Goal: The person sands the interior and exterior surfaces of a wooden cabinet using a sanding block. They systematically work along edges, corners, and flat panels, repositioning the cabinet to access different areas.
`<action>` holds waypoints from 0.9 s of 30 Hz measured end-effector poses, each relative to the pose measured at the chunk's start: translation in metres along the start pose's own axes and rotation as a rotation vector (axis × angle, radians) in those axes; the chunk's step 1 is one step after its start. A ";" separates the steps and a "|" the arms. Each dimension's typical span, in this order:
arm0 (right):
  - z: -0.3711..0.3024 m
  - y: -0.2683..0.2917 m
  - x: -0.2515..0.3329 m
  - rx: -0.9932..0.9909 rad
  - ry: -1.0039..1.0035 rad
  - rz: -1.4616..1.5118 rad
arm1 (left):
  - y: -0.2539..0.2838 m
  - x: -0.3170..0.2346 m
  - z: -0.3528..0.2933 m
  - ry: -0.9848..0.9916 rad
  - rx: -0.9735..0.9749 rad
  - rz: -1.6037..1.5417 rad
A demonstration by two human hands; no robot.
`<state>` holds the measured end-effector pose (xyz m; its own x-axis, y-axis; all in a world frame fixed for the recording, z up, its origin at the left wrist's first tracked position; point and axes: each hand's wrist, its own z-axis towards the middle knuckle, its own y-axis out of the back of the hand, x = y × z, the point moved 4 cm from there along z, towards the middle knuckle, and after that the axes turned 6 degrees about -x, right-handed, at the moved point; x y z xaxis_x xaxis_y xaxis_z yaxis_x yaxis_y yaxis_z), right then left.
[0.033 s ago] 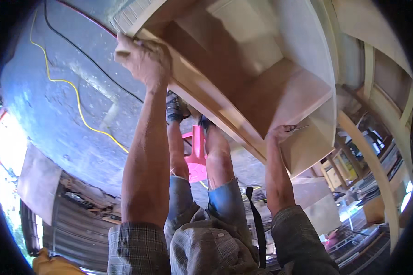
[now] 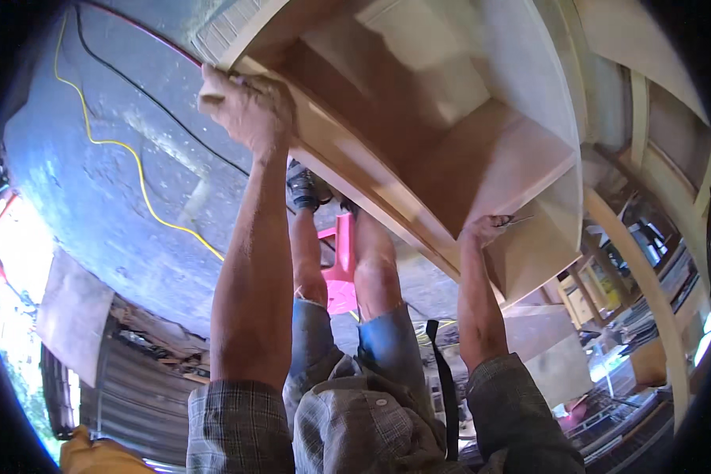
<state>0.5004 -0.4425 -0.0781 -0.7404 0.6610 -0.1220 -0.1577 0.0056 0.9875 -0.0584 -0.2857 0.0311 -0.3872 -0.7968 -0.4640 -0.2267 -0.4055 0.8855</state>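
Observation:
A wooden cabinet (image 2: 482, 158) with a curved pale side panel fills the upper middle and right, its open compartments facing me. My left hand (image 2: 251, 109) is closed around the upper left corner of its frame, with the fingertips bent over the edge. Lower right, my right hand (image 2: 483, 229) is closed at the edge of a panel near the cabinet's bottom corner. A thin, pointed thing sticks out of its fingers, too small to name. The long front rail (image 2: 387, 193) of the cabinet runs slanting between my two hands.
Behind my legs stands a pink plastic stool (image 2: 342, 265). A yellow cord (image 2: 138, 170) and a black cable (image 2: 162, 107) lie on the grey floor (image 2: 71, 174). Wooden framing (image 2: 636, 261) stands at the right. Corrugated sheeting (image 2: 138, 395) is at lower left, near a yellow-orange thing (image 2: 99, 457).
The view has shifted very slightly. Both hands keep the same place on the cabinet.

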 end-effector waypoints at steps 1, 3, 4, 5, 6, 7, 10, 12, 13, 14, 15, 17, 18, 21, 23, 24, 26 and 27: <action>0.000 -0.014 -0.023 -0.008 0.053 0.066 | -0.001 0.001 -0.003 0.015 0.002 0.033; -0.003 -0.032 -0.037 -0.191 -0.014 0.689 | -0.011 0.008 -0.011 -0.057 -0.010 0.041; -0.004 -0.042 -0.029 -0.260 -0.069 0.943 | -0.021 0.004 -0.003 -0.101 -0.025 0.034; -0.015 -0.038 -0.015 -0.181 -0.185 1.053 | -0.015 0.011 0.004 -0.094 -0.027 0.066; -0.027 -0.008 -0.023 -0.124 -0.308 1.110 | -0.014 0.019 0.000 -0.081 0.023 0.095; -0.028 0.015 -0.009 -0.060 -0.425 1.191 | -0.010 0.021 0.002 -0.064 0.043 0.119; -0.017 0.030 0.042 -0.039 -0.548 1.239 | -0.020 0.001 0.008 -0.037 0.023 0.141; -0.020 0.047 0.051 -0.081 -0.308 0.912 | -0.017 0.006 0.009 -0.092 0.027 0.250; -0.022 0.056 0.054 -0.068 -0.262 0.665 | -0.015 0.010 0.009 -0.081 0.034 0.229; -0.021 0.063 0.064 -0.059 -0.214 0.420 | -0.014 0.007 0.007 -0.070 0.035 0.207; -0.018 0.072 0.077 -0.025 -0.234 0.096 | -0.015 0.005 0.008 -0.059 0.033 0.181; -0.016 0.073 0.099 0.006 -0.093 -0.070 | -0.019 0.015 0.007 -0.085 0.060 0.096; -0.018 0.072 0.105 -0.002 0.059 0.084 | -0.013 0.016 0.006 -0.144 0.070 0.070; -0.052 0.098 0.221 0.078 0.241 0.374 | -0.001 0.019 0.022 -0.165 0.260 -0.123; -0.097 0.130 0.339 0.496 -0.244 0.689 | 0.019 0.028 0.032 -0.218 0.418 -0.104; -0.116 0.152 0.386 0.613 -0.476 0.721 | 0.022 0.027 0.045 -0.328 0.518 -0.039; -0.155 0.149 0.445 0.753 -0.368 0.649 | 0.018 0.044 0.079 -0.310 0.859 -0.060; -0.169 0.141 0.457 0.746 -0.154 0.609 | 0.012 0.044 0.088 -0.211 0.952 -0.084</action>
<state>0.0293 -0.2670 -0.0119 -0.4565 0.7986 0.3922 0.7170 0.0692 0.6937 -0.1563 -0.2861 0.0189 -0.4676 -0.6480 -0.6012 -0.8515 0.1475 0.5032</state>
